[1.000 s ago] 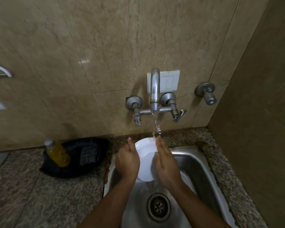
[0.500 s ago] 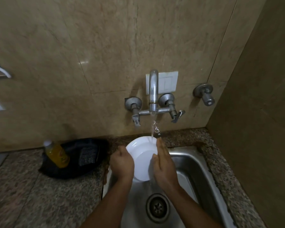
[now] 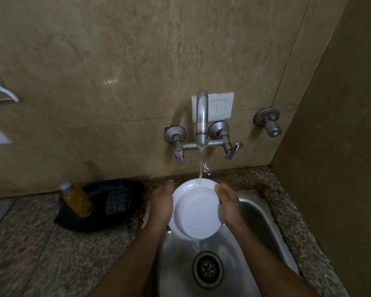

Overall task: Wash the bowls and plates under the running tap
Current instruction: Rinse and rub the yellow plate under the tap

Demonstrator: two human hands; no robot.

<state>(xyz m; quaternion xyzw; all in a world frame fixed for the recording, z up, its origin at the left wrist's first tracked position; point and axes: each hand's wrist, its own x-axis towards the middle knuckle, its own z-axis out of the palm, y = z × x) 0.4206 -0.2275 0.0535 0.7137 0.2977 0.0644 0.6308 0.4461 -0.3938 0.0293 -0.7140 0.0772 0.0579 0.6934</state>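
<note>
Over the steel sink [image 3: 257,213] I hold a white bowl [image 3: 196,211] tilted up on edge, its round underside towards me. Water runs from the wall tap [image 3: 202,116] in a thin stream [image 3: 201,168] onto the bowl's top rim and drains off its lower edge towards the drain [image 3: 207,270]. My left hand [image 3: 161,203] holds the bowl's left rim, with its fingertips hidden behind the bowl. On the right rim my right hand [image 3: 229,205] grips with the thumb over the edge.
A yellow bottle with a white cap [image 3: 78,200] leans on a black bag-like thing [image 3: 118,203] on the granite counter [image 3: 51,254] to the left. A side wall [image 3: 341,146] closes the right. A separate valve [image 3: 268,123] sticks out right of the tap.
The bowl has turned from side-on to facing me and risen into the stream. My right hand moved from lying flat against its face to gripping the right rim.
</note>
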